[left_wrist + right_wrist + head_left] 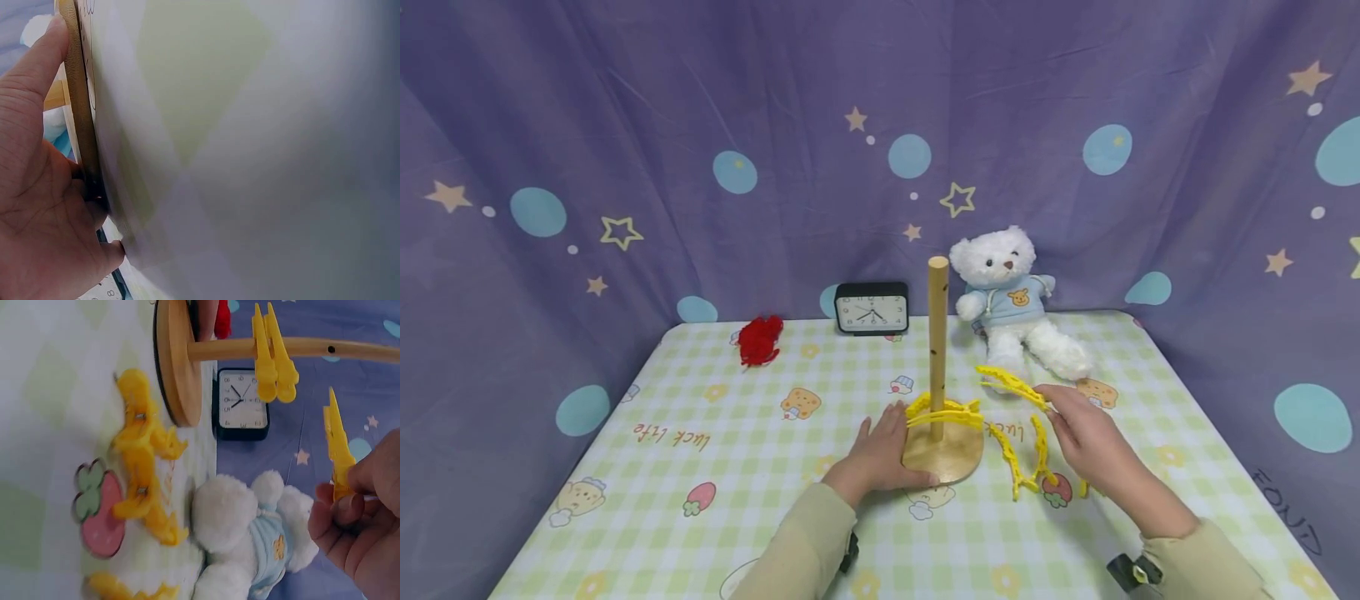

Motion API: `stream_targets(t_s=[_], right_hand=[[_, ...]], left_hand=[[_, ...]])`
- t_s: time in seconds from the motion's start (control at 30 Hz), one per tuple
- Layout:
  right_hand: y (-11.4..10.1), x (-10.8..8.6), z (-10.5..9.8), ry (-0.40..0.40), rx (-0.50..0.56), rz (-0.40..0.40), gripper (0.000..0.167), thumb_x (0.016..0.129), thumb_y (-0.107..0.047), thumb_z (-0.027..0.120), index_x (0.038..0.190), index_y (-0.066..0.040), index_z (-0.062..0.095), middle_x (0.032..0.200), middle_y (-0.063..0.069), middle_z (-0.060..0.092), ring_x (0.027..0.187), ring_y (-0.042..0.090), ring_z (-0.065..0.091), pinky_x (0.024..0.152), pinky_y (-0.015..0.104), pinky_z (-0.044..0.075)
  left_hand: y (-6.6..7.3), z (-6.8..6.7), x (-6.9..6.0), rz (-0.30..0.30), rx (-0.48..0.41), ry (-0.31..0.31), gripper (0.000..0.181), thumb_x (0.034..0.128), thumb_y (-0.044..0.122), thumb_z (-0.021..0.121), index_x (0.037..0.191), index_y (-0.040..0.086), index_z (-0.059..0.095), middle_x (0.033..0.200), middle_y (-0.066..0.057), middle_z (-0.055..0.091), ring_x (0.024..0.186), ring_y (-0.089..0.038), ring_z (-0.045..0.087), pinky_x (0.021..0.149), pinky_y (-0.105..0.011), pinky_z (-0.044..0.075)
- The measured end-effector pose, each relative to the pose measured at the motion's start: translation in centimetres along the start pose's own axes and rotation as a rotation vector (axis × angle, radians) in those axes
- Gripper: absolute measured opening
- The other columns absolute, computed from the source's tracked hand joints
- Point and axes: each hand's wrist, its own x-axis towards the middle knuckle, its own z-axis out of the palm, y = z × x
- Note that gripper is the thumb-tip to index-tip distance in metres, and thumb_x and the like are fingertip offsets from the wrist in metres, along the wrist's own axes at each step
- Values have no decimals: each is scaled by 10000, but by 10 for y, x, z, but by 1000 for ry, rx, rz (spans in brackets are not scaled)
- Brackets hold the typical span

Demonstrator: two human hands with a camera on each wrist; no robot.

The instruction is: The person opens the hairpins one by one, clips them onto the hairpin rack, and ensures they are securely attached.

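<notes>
A wooden stand [937, 342] has an upright post on a round base. My left hand [882, 454] grips the left side of that base, thumb along its near edge and fingers round the far side. Yellow plastic clip parts [947, 418] lie across the lower post, before and behind it; I cannot tell whether they are one clip or two. Right of the stand, my right hand [1086, 437] pinches the end of another yellow clip [338, 447], raised above the table with its two long prongs pointing toward the post. More yellow clips [1013, 462] lie below this hand.
At the back stand a black clock [872, 309] and a white teddy bear [1011, 304] in a blue top. A red fuzzy item [760, 341] lies at the back left. The checked tablecloth [737, 500] meets a purple curtain [805, 150] behind.
</notes>
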Motion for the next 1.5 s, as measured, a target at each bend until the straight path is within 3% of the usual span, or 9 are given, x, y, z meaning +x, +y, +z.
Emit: stream_targets(t_s=[0.17, 0.37, 0.77, 1.07, 1.2, 1.33, 1.43, 1.5], right_hand=[[-10, 13, 5, -12, 11, -91, 404, 911, 97, 585, 1300, -12, 602, 1246, 141, 640, 1126, 335, 613, 862, 472, 538], [-20, 29, 16, -66, 25, -104, 386, 943, 43, 572, 1306, -76, 626, 1254, 100, 651, 1139, 298, 619, 904, 445, 529], [-30, 49, 39, -91, 24, -209, 357, 924, 75, 577, 1249, -50, 658, 1201, 120, 673, 1111, 303, 632, 922, 443, 521], [-35, 52, 40, -186, 41, -195, 340, 948, 32, 570, 1278, -31, 624, 1225, 128, 653, 1115, 300, 624, 932, 431, 516], [-34, 49, 39, -229, 59, -171, 375, 967, 3, 556, 1342, -13, 563, 1319, 166, 586, 1180, 343, 575, 971, 472, 482], [-30, 43, 36, -244, 80, -126, 490, 972, -106, 600, 1439, -40, 464, 1450, 168, 467, 998, 208, 626, 852, 377, 537], [-27, 37, 32, -222, 105, -88, 555, 964, -171, 628, 1471, -72, 425, 1486, 154, 425, 793, 58, 547, 675, 276, 504], [-24, 33, 28, -198, 118, -68, 555, 959, -176, 637, 1469, -91, 435, 1479, 144, 437, 762, 28, 512, 639, 255, 479]], left_hand=[[0, 0, 0, -2, -12, -2, 1185, 756, 747, 625, 1563, 43, 118, 1638, -72, 19, 1496, -211, 10, 1191, -485, 28], [0, -1, -1, 4, -20, -1, 1179, 760, 738, 631, 1561, 35, 125, 1638, -81, 25, 1496, -218, 13, 1191, -490, 31], [0, 1, 1, 1, -14, -4, 1185, 764, 721, 641, 1560, 27, 104, 1635, -102, 29, 1496, -228, 3, 1189, -498, 25], [2, -1, 0, 0, -23, -5, 1174, 755, 730, 643, 1552, 17, 160, 1633, -110, 38, 1496, -237, 17, 1187, -509, 27], [2, -1, 0, -4, -22, -2, 1189, 756, 727, 645, 1556, 17, 127, 1632, -113, 39, 1496, -238, 23, 1188, -509, 35], [1, -1, 0, -1, -20, -1, 1196, 757, 731, 640, 1559, 22, 106, 1632, -113, 38, 1496, -236, 25, 1188, -508, 35], [1, -1, 0, 5, -29, 0, 1199, 756, 731, 641, 1559, 22, 103, 1631, -116, 39, 1495, -238, 26, 1187, -509, 32], [1, -1, 1, 6, -26, -1, 1199, 757, 729, 641, 1560, 23, 99, 1631, -116, 37, 1495, -237, 26, 1188, -507, 32]])
